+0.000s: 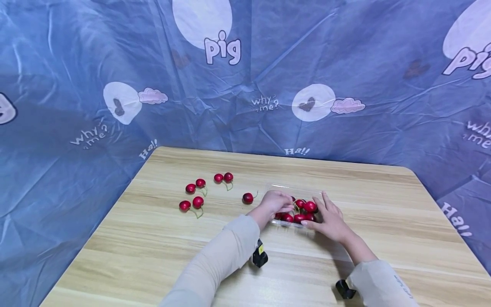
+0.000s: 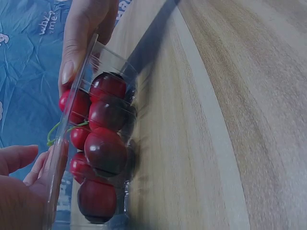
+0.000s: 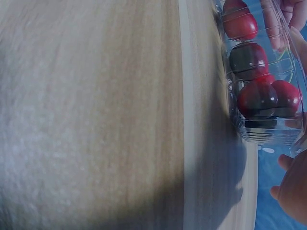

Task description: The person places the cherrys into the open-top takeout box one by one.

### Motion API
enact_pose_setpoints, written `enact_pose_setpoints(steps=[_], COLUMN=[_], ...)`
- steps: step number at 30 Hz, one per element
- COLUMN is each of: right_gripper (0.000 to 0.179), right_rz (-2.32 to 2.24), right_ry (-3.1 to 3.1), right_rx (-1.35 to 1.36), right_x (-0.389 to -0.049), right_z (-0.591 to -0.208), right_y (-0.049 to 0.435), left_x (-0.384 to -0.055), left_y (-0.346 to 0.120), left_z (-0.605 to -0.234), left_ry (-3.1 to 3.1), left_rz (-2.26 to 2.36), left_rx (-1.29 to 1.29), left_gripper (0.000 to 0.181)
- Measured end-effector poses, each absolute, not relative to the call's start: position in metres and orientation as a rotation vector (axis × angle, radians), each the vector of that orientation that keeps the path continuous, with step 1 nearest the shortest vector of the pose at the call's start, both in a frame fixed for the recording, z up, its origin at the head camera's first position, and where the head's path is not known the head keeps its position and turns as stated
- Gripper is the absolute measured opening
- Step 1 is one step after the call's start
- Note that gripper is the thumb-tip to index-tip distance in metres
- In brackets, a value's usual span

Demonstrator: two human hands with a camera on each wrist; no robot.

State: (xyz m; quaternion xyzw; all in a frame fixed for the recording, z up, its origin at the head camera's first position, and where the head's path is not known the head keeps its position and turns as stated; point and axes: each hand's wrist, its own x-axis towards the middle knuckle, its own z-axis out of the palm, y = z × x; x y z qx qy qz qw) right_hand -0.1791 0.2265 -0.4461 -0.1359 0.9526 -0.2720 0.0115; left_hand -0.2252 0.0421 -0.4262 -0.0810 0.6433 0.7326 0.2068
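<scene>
The person's left hand [image 1: 277, 202] reaches over the left part of a clear, rectangular plastic container [image 1: 295, 225], its fingers bent down among glossy red cherries [image 1: 310, 207] with green stems; whether they pinch one cannot be told. The right hand [image 1: 330, 218] is spread wide at the container's right end, thumb at the near rim and fingers toward the far corner. The container sits on a pale wood-grain table [image 1: 153, 256], its cherries heaped together. Just left of the left hand lies a single dark red cherry [image 1: 247, 198] with its stem; farther left are three pairs of red cherries [image 1: 197, 202], each joined by green stems. Behind the table hangs a creased blue cloth [image 1: 230, 111] printed with white lettering and pale round shapes.
</scene>
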Motion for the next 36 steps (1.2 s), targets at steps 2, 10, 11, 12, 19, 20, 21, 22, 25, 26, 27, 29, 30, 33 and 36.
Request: enact_pose_setpoints(steps=[2,10,11,12,19,20,21,22,25,26,27,29,30,33,36], right_gripper=[0.085,0.085,0.085,0.085,0.086,0.086,0.086,0.086,0.086,0.086,0.086,0.086,0.086,0.087,0.087], right_rz=[-0.847,-0.852,-0.854,-0.853,-0.863,-0.865,-0.866,-0.865,-0.862,-0.863,-0.863,-0.866,-0.865,-0.867,-0.861], right_ry=[2.977,2.983,2.983,2.984,2.987,2.987,2.987,2.987,2.984,2.982,2.981,2.977,2.978,2.977,2.978], right_rx=[-0.427,-0.438,-0.438,-0.438,-0.445,-0.446,-0.448,-0.449,-0.447,-0.445,-0.443,-0.438,-0.437,-0.435,-0.445], right_x=[-0.179,-0.178,-0.178,-0.178,-0.178,-0.178,-0.178,-0.178,-0.177,-0.177,-0.177,-0.177,-0.177,-0.177,-0.177], right_z=[-0.446,-0.446,-0.446,-0.446,-0.447,-0.447,-0.447,-0.447,-0.447,-0.447,-0.446,-0.446,-0.446,-0.445,-0.447], right_y=[0.226,0.225,0.225,0.225,0.226,0.226,0.226,0.227,0.227,0.227,0.227,0.227,0.227,0.227,0.226], left_x=[-0.225,-0.221,-0.220,-0.219,-0.215,-0.215,-0.214,-0.214,-0.212,-0.211,-0.211,-0.210,-0.209,-0.207,-0.203], left_y=[0.040,0.030,0.028,0.026,0.010,0.008,0.006,0.004,-0.002,-0.003,-0.005,-0.008,-0.010,-0.015,-0.022], left_z=[-0.426,-0.425,-0.424,-0.423,-0.422,-0.422,-0.422,-0.422,-0.423,-0.423,-0.423,-0.423,-0.423,-0.423,-0.422], left_ry=[1.785,1.781,1.778,1.772,1.729,1.721,1.713,1.707,1.694,1.692,1.693,1.690,1.685,1.669,1.670], left_rz=[2.045,2.042,2.044,2.046,2.079,2.086,2.092,2.101,2.123,2.131,2.139,2.152,2.158,2.180,2.191], left_rx=[-0.227,-0.172,-0.166,-0.163,-0.132,-0.131,-0.134,-0.136,-0.147,-0.152,-0.157,-0.159,-0.159,-0.156,-0.145], left_gripper=[0.013,0.019,0.020,0.021,0.024,0.024,0.025,0.025,0.025,0.025,0.025,0.026,0.026,0.028,0.029])
